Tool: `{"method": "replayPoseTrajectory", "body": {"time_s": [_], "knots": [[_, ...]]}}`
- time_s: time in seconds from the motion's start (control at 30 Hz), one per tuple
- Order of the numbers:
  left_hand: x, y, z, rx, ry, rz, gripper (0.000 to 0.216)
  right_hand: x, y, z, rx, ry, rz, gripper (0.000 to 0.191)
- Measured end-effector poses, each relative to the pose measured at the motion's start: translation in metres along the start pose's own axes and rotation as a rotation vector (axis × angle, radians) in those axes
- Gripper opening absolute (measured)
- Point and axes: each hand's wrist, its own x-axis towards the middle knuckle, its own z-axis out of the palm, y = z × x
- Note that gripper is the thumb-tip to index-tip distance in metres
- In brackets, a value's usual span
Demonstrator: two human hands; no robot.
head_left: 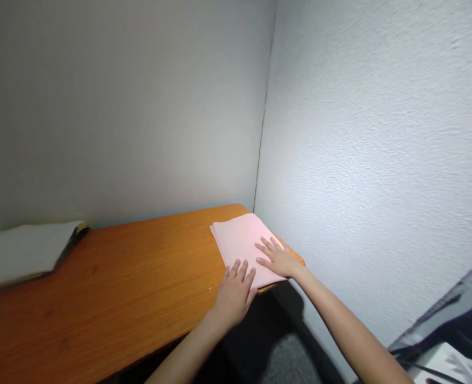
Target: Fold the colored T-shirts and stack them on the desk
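Observation:
A folded pink cloth (239,240) lies at the right end of a wooden table (111,288), close to the corner of two walls. My left hand (234,293) rests flat on the cloth's near edge, fingers stretched and slightly spread. My right hand (278,258) lies flat on the cloth's right side, fingers spread and pointing left. Neither hand grips anything.
A stack of pale folded fabric (22,253) sits at the table's far left against the wall. White walls close in the back and right. Dark floor lies below the table's right edge; a dark and white object (452,354) shows at bottom right.

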Motion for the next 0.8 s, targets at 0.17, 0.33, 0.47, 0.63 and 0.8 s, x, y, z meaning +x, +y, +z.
{"method": "replayPoseTrajectory", "body": {"time_s": [0.17, 0.33, 0.47, 0.63, 0.8], "knots": [[0.021, 0.012, 0.012, -0.013, 0.014, -0.01, 0.053, 0.007, 0.025, -0.002, -0.004, -0.007, -0.011, 0.067], [0.03, 0.024, 0.014, -0.086, -0.009, -0.037, 0.062, 0.011, 0.04, -0.005, 0.035, -0.011, -0.041, 0.067], [0.029, 0.031, 0.013, -0.161, -0.011, -0.052, 0.072, 0.029, 0.038, -0.027, 0.054, -0.08, 0.006, 0.065], [0.025, 0.039, 0.013, -0.158, 0.006, -0.054, 0.07, 0.088, 0.013, -0.035, 0.008, 0.048, -0.028, 0.071], [0.031, 0.037, 0.035, -0.045, 0.092, -0.031, 0.071, 0.159, -0.002, 0.024, -0.084, 0.21, -0.061, 0.083]]}}
